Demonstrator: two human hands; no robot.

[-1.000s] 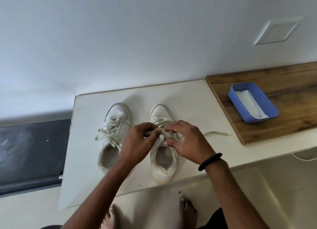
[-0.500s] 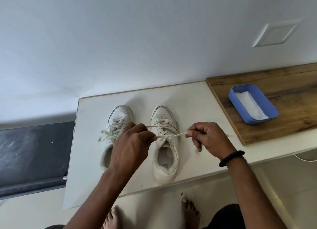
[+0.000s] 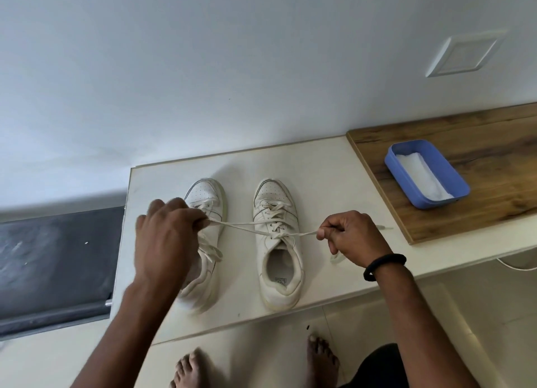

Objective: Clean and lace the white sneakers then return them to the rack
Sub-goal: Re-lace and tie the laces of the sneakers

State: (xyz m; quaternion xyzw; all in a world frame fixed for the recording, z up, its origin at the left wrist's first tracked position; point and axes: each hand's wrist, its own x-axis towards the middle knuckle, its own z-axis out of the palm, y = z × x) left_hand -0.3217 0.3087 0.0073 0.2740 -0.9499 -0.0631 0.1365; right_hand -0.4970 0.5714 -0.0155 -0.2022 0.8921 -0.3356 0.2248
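White lace (image 3: pixel 241 223) drawn taut across a sneaker: the tying step.

Both hands pull outward from the right sneaker (image 3: pixel 279 251), which stands on the pale bench (image 3: pixel 319 166) with its toe pointing away from the person. To its left, over the left sneaker (image 3: pixel 206 195), the left hand (image 3: pixel 168 236) has its grip closed on one lace end. To its right, the right hand (image 3: pixel 351 236) pinches the other end between thumb and forefinger. The laces cross at the top eyelets of the right sneaker, so the first half-knot appears to be cinching. Judged next move: keep tension, form the loops and finish the bow without letting the crossing slacken. Farther right of that sneaker, a blue tray (image 3: pixel 436 204) holding something white rests on a wooden board (image 3: pixel 494 143).
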